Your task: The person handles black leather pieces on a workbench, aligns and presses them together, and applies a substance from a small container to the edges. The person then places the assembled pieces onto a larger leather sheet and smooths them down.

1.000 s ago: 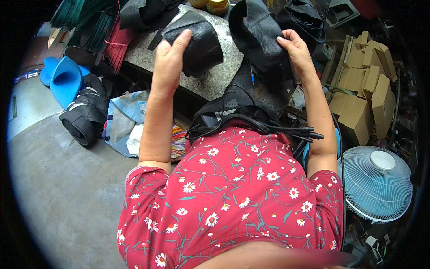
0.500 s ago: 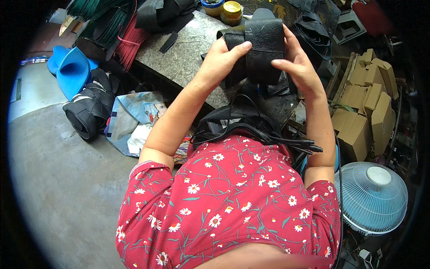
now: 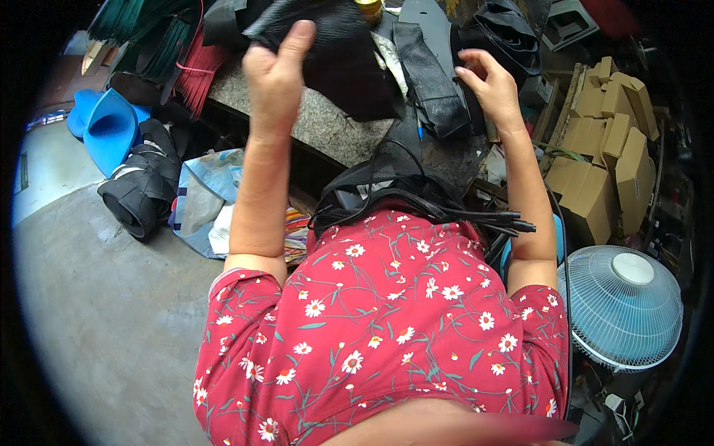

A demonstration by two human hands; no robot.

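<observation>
My left hand (image 3: 277,85) grips a dark, textured black leather piece (image 3: 346,70), thumb on top, raised over the left part of the worktable. The piece is slightly blurred and hides some of the table. My right hand (image 3: 492,93) is beside a black strap-like leather piece (image 3: 431,85), fingers curved with a gap between thumb and forefinger and nothing seen in them. That strap lies over a grey, rounded flat form (image 3: 425,26), shaped like a sole. A blue-tipped thin tool or pen (image 3: 419,131) shows just below the strap.
The speckled grey table (image 3: 327,134) carries a yellow jar (image 3: 370,10) and a bundle of black material (image 3: 507,37). Cardboard boxes (image 3: 584,193) and a fan (image 3: 625,312) stand to my right. Blue foam pieces (image 3: 111,130) and a black roll (image 3: 141,193) lie left.
Both hands held black leather pieces together. My left hand has carried one leftward, while the strap now rests on the table. My right hand has come away, its fingers more curled.
</observation>
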